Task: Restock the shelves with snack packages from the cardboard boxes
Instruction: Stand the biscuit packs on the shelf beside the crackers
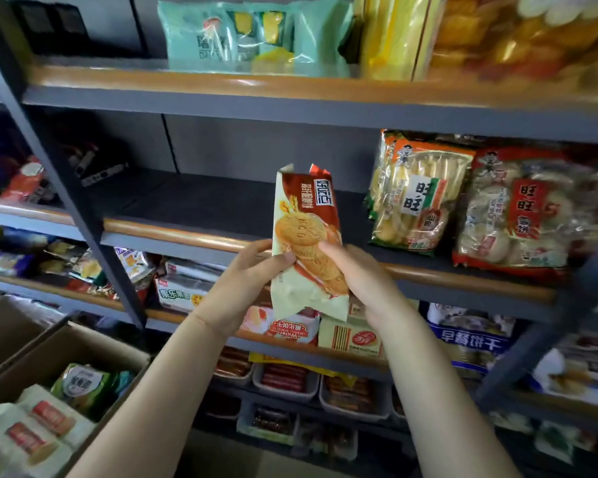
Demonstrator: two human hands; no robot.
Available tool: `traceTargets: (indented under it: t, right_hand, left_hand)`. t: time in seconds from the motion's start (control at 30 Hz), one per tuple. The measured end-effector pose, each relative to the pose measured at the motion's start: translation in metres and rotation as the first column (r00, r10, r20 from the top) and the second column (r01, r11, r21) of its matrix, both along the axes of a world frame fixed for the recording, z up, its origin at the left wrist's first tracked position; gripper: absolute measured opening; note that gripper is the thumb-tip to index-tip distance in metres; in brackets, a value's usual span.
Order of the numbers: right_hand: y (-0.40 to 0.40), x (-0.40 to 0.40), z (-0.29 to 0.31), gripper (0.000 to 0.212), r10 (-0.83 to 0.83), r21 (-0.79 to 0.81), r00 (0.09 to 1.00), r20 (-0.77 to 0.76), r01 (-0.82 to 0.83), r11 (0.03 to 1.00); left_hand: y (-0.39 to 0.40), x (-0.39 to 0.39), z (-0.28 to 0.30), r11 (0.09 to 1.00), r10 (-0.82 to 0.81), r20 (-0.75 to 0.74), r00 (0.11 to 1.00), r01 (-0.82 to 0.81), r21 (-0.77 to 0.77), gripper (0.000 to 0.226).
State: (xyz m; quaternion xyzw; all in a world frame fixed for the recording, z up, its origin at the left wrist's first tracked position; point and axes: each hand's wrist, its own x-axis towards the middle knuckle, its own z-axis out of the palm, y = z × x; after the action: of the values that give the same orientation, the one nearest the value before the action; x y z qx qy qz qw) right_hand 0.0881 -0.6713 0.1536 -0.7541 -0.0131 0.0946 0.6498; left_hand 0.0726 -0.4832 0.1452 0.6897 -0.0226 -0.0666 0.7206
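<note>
Both hands hold one cream-and-brown plastic biscuit packet (306, 243) upright, just in front of the wooden-edged grey middle shelf (194, 232). The left hand (246, 281) pinches its left edge, thumb on the front; the right hand (356, 274) wraps its lower right side. Each grip is pinching the packet, not spread. Right of the packet on that shelf stand clear bags of rice crackers (418, 198). Below and left of it sits the open cardboard box (83, 343) with more packets. Risk: the slim packet may topple once stood alone on the bare shelf, or squeezing could crack the biscuits.
</note>
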Motion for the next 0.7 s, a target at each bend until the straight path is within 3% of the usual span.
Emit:
traceTargets:
  t: [0.07, 0.23, 0.4, 0.53, 0.7]
  right_hand:
    - [-0.01, 0.001, 0.003, 0.034, -0.003, -0.02, 0.997, 0.077, 0.005, 1.0]
    - [-0.012, 0.03, 0.007, 0.045, -0.223, -0.025, 0.951, 0.214, 0.233, 0.972]
    - [-0.002, 0.085, 0.013, 0.024, -0.262, -0.168, 0.905, 0.336, 0.331, 0.929]
    - [0.008, 0.139, 0.004, 0.026, -0.295, -0.324, 0.862, 0.413, 0.442, 0.837]
    - [0.011, 0.186, -0.009, 0.035, -0.403, -0.311, 0.838, 0.369, 0.52, 0.796]
  left_hand:
    - [-0.005, 0.008, 0.003, 1.0, 0.011, 0.041, 0.999, -0.011, -0.016, 0.055]
    - [-0.013, 0.053, 0.011, 0.998, -0.006, 0.135, 0.991, -0.002, 0.059, 0.057]
    - [-0.016, 0.122, 0.014, 0.996, -0.019, 0.208, 0.978, -0.001, 0.094, 0.046]
    - [-0.02, 0.187, 0.005, 0.968, 0.01, 0.288, 0.958, -0.081, 0.237, 0.047]
    - [-0.034, 0.255, -0.007, 0.899, -0.022, 0.315, 0.949, -0.119, 0.421, 0.045]
